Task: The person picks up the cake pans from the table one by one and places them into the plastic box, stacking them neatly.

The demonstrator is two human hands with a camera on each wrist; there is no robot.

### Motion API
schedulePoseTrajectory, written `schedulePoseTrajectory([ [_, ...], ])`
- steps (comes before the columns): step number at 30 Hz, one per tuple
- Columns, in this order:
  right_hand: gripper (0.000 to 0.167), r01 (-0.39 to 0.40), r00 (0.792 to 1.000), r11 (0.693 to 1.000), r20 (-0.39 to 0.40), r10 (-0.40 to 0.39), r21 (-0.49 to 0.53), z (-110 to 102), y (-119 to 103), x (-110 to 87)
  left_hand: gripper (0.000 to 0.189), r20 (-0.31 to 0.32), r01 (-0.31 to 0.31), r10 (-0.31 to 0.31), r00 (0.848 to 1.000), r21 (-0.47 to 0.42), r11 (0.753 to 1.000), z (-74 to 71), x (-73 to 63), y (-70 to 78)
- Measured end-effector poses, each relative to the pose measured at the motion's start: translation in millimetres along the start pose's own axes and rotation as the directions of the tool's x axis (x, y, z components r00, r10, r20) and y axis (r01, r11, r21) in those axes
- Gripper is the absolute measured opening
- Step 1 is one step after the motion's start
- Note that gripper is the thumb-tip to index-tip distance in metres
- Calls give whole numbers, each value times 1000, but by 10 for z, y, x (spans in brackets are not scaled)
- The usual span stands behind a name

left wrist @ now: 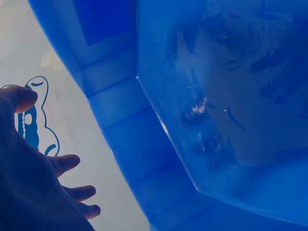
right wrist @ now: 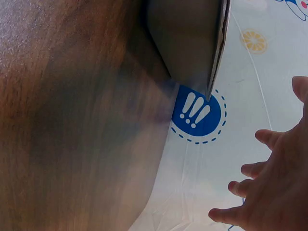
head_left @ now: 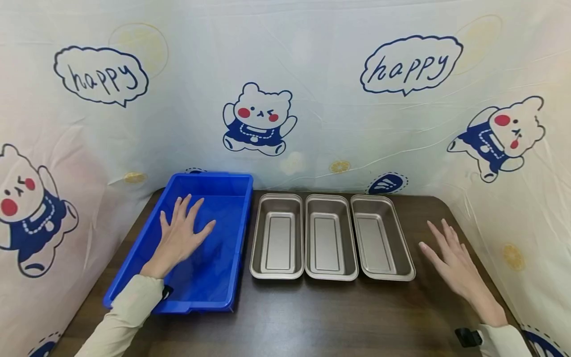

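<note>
Over the blue plastic tray (head_left: 223, 277) at the left, my left hand (head_left: 180, 235) is held with its fingers spread and nothing in it. The tray is shallow, and its glossy floor shows in the left wrist view. My right hand (head_left: 455, 263) hovers near the table's right edge, fingers apart, holding nothing. Nearest to it is the right metal loaf pan (head_left: 379, 243), whose side also shows in the right wrist view. A middle loaf pan (head_left: 327, 243) and a left loaf pan (head_left: 280, 243) stand beside it in a row, all with bare insides.
The dark wooden table (head_left: 303, 322) carries the tray and pans. A pale printed cloth (head_left: 330, 124) with cartoon bears and lettering hangs behind it and along both sides. The pans' far ends lie close to this cloth.
</note>
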State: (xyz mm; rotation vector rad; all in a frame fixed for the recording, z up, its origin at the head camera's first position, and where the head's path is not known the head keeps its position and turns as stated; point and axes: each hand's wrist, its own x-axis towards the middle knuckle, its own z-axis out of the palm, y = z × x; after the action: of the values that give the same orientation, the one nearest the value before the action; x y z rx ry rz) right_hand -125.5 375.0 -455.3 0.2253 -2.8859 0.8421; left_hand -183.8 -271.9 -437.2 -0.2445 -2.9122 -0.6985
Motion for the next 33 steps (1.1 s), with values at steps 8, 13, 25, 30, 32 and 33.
schedulePoseTrajectory([
  [8,72,-31,999,1000,22,31,-1,0,10,-55,86,1,-6,6,1000,11,1000,6,3,-4],
  [13,74,-75,995,997,62,77,-28,-11,12,-86,86,-16,-3,3,1000,7,1000,-27,-3,-9],
  [25,77,-134,981,991,135,137,-32,7,-83,-97,80,-108,-17,17,994,-5,1000,-292,-75,60],
  [30,77,-125,982,992,140,123,7,49,-105,-119,78,-137,-35,36,990,15,999,-475,-120,120],
  [32,75,-108,986,994,132,104,24,75,-108,-134,78,-140,-42,44,989,19,999,-531,-129,141],
  [33,75,-97,988,995,126,92,33,92,-110,-140,77,-140,-45,47,989,20,999,-554,-136,149],
])
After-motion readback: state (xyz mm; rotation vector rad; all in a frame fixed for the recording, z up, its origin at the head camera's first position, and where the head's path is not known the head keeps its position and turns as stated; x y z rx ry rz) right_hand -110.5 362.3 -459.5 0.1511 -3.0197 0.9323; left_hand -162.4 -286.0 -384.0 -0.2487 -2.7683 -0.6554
